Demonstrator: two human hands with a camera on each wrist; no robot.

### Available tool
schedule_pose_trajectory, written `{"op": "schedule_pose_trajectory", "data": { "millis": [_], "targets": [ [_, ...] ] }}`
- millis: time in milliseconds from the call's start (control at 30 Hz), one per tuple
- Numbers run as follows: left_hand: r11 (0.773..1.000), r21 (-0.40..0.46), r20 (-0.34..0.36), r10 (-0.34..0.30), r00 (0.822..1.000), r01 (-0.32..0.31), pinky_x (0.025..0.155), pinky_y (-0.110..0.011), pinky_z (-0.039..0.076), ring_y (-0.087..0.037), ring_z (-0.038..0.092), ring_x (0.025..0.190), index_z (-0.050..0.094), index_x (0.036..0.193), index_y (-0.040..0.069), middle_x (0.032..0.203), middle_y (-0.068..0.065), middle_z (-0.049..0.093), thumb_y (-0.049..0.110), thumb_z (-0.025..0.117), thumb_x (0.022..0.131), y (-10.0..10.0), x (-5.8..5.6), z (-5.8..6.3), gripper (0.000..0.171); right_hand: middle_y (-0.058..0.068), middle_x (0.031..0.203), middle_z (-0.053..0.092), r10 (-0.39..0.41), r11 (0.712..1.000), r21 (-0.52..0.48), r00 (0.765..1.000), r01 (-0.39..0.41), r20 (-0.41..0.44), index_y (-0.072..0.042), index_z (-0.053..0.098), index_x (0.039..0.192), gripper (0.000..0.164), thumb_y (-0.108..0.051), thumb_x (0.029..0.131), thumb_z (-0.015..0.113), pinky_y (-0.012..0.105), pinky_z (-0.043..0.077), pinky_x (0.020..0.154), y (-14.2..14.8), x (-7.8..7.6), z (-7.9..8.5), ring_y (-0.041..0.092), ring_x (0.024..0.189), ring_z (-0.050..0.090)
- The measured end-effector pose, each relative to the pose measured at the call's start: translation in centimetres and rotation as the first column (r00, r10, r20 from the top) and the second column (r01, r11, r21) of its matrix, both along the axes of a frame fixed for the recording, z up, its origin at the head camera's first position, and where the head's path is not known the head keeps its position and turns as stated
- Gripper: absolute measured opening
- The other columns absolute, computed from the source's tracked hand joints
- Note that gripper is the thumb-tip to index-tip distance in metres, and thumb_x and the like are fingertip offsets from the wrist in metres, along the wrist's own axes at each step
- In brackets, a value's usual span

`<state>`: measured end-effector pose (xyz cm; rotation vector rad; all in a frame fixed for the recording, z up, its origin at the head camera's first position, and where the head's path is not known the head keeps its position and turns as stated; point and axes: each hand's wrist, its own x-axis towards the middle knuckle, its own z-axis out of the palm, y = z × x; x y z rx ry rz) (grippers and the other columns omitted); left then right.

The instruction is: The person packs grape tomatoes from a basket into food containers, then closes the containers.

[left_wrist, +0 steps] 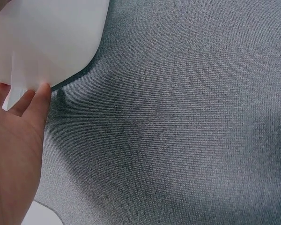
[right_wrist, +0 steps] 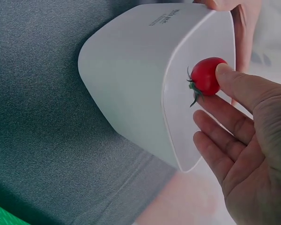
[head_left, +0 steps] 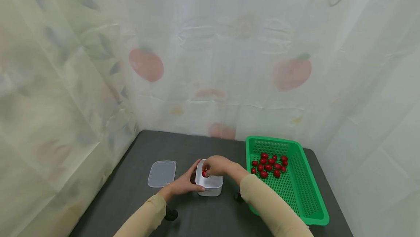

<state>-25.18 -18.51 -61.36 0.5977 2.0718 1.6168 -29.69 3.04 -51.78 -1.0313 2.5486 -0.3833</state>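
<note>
My left hand (head_left: pixel 183 183) grips a white rectangular container (head_left: pixel 210 192) at its left side, the thumb along the near side. In the left wrist view its fingertips (left_wrist: pixel 44 91) press against the container's wall. Between thumb and index finger, my right hand (head_left: pixel 220 165) pinches a red cherry tomato (right_wrist: pixel 207 77) with a green stem. In the right wrist view the tomato is at the container's open top, while the other fingers are spread below it. The bottom of the container's inside is hidden in the wrist views.
A translucent lid (head_left: pixel 162 174) lies on the dark grey table (head_left: pixel 203 218) to the left of the container. On the right stands a green perforated basket (head_left: pixel 315 221) holding several cherry tomatoes (head_left: pixel 268 167). Patterned curtains (head_left: pixel 210 65) hang behind and at the sides.
</note>
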Motion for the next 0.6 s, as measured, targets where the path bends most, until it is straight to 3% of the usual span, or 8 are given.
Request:
{"op": "schedule_pose_trajectory", "data": {
  "millis": [200,467,600],
  "targets": [
    [1.0,0.024,0.014,-0.019,1.0,0.019,0.103,-0.041,0.048,-0.045,0.041,0.139,-0.008,0.164,0.031,0.168,-0.018,0.006,0.02,0.08,0.092,-0.1,0.0,0.1,0.114,-0.014,0.082,0.061,0.003,0.994,0.108,0.999,0.003,-0.052,-0.021,0.078,0.104,0.01,-0.023,0.095,0.076,0.026,0.05,0.07,-0.6,0.0,-0.5,0.007,0.075,0.056],
    [1.0,0.005,0.012,-0.003,1.0,0.003,0.107,-0.054,0.043,-0.042,0.038,0.142,-0.006,0.164,0.031,0.169,-0.018,0.004,0.021,0.081,0.091,0.0,0.1,0.1,0.114,-0.015,0.079,0.061,-0.003,0.985,0.17,0.997,0.015,-0.071,-0.024,0.077,0.097,0.007,-0.027,0.091,0.08,0.028,0.05,0.069,-1.2,-0.4,-1.7,0.007,0.072,0.056],
    [1.0,-0.001,0.012,0.0,1.0,0.0,0.108,-0.054,0.042,-0.041,0.036,0.143,-0.006,0.164,0.031,0.169,-0.018,0.005,0.021,0.081,0.091,0.0,0.2,0.2,0.114,-0.015,0.078,0.061,-0.009,0.985,0.171,0.997,0.022,-0.076,-0.025,0.077,0.095,0.006,-0.027,0.091,0.08,0.028,0.05,0.068,-1.3,-0.7,-2.5,0.007,0.071,0.056]
  ]
}}
